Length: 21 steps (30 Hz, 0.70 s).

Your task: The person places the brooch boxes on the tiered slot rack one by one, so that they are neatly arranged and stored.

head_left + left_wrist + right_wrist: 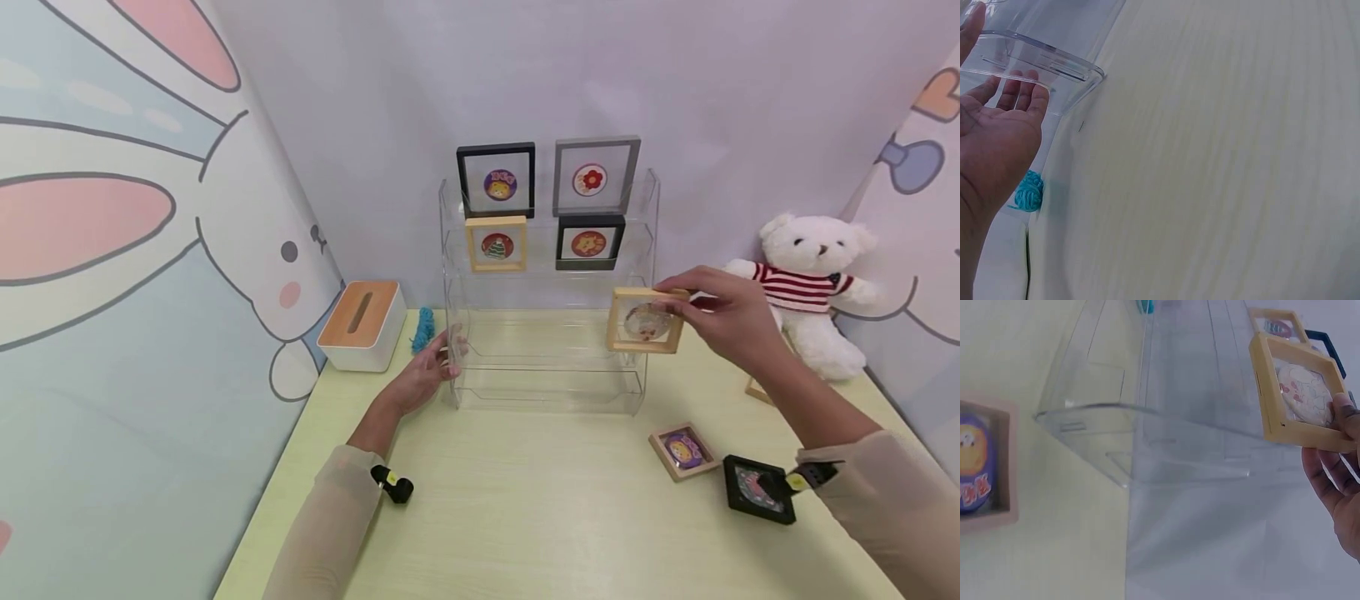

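Note:
A light-wood picture frame (612, 321) with a round badge is pinched by my right hand (720, 312), overlapping the right side of the clear display rack (551, 402). In the right wrist view, that frame (1265, 394) is tilted, thumb on its front and fingers behind. My left hand (422, 375) grips the rack's left side low down; in the left wrist view its fingers show at the clear panel (1054, 59). On the rack's upper tiers stand a black frame (461, 179), a grey frame (633, 175), a light-wood frame (495, 222) and a second black frame (592, 221).
A wooden-framed badge (682, 451) and a black frame (757, 508) lie on the table (525, 500) at right. A teddy bear (802, 287) sits behind them. Left of the rack are a wood-topped tissue box (367, 342) and blue yarn (423, 329).

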Motion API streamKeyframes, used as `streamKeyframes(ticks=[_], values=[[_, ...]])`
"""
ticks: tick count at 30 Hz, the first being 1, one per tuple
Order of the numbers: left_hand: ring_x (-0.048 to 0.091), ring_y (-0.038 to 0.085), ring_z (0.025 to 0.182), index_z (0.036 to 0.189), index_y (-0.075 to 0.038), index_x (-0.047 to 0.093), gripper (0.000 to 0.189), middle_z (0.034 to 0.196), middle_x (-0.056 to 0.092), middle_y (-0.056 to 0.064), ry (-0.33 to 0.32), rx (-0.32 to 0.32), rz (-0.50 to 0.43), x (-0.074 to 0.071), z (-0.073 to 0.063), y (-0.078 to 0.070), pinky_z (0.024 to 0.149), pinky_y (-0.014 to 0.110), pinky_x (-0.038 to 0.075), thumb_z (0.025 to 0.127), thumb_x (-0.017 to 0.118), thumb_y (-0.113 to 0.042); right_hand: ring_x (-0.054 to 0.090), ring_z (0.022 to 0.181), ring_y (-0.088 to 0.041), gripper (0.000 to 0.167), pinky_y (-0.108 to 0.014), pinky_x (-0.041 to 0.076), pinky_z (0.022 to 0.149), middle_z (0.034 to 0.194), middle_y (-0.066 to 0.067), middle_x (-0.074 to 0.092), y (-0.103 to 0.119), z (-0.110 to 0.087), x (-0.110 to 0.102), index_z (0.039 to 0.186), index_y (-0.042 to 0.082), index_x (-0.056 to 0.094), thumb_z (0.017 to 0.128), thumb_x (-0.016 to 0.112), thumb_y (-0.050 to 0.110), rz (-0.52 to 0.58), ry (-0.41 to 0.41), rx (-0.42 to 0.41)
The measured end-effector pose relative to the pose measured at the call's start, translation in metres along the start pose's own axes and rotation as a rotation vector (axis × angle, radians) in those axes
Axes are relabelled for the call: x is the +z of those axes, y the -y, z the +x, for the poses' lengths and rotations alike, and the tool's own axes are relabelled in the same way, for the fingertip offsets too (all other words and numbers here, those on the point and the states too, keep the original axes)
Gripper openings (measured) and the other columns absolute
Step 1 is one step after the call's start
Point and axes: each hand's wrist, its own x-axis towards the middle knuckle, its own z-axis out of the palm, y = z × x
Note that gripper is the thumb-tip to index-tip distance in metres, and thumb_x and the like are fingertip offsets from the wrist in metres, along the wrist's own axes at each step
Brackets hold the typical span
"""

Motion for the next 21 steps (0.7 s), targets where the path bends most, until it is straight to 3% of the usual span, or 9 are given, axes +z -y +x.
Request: streamKeyframes(ticks=[3,6,13,17,20,21], values=[[0.022,0.038,0.166,0.179,-0.018,0.01,0.085,0.177,0.024,0.021,-0.001,0.001,0.007,0.0,0.0,0.0,0.131,0.06,0.024,0.11,0.058,-0.007,0.065,0.093,0.011,0.033,-0.005,0.054,0.078,0.102,-0.005,0.08,0.011,0.015,0.017,0.113,0.005,0.086,0.088,0.082,-0.017,0.005,0.011,-0.061],[0.023,0.038,0.165,0.179,-0.017,0.01,0.084,0.177,0.024,0.022,-0.003,0.0,0.004,0.001,0.001,0.0,0.131,0.059,0.025,0.11,0.056,-0.003,0.066,0.091,0.008,0.031,-0.005,0.053,0.077,0.103,-0.01,0.08,0.017,0.029,0.037,0.114,0.007,0.086,0.09,0.082,-0.013,-0.001,0.026,-0.107],[0.021,0.04,0.166,0.179,-0.015,0.008,0.084,0.178,0.022,0.023,-0.002,-0.007,0.006,0.001,0.002,0.001,0.13,0.059,0.026,0.11,0.054,0.0,0.076,0.091,-0.023,0.024,-0.003,0.05,0.078,0.108,-0.011,0.078,0.027,0.059,0.08,0.115,0.006,0.082,0.095,0.081,-0.007,-0.038,0.047,-0.159],[0.019,0.042,0.168,0.179,-0.017,0.009,0.084,0.179,0.02,0.023,-0.005,-0.013,0.015,0.002,0.003,0.0,0.131,0.063,0.024,0.11,0.052,0.001,0.075,0.091,-0.028,0.022,-0.024,0.061,0.078,0.109,-0.013,0.077,0.036,0.072,0.101,0.116,0.005,0.081,0.096,0.081,-0.005,-0.077,0.032,-0.172],[0.019,0.042,0.168,0.179,-0.018,0.01,0.084,0.179,0.019,0.023,-0.008,-0.013,0.019,0.002,0.002,-0.001,0.131,0.062,0.025,0.11,0.052,0.0,0.072,0.091,-0.026,0.02,-0.042,0.063,0.077,0.111,-0.013,0.076,0.041,0.081,0.117,0.117,0.006,0.08,0.098,0.081,-0.001,-0.095,0.009,-0.17],[0.019,0.042,0.168,0.179,-0.018,0.01,0.083,0.179,0.019,0.023,-0.007,-0.012,0.022,0.001,0.002,-0.001,0.131,0.062,0.026,0.11,0.052,0.0,0.07,0.091,-0.026,0.019,-0.042,0.062,0.077,0.112,-0.013,0.075,0.042,0.083,0.122,0.117,0.006,0.08,0.099,0.08,0.001,-0.094,0.005,-0.168]])
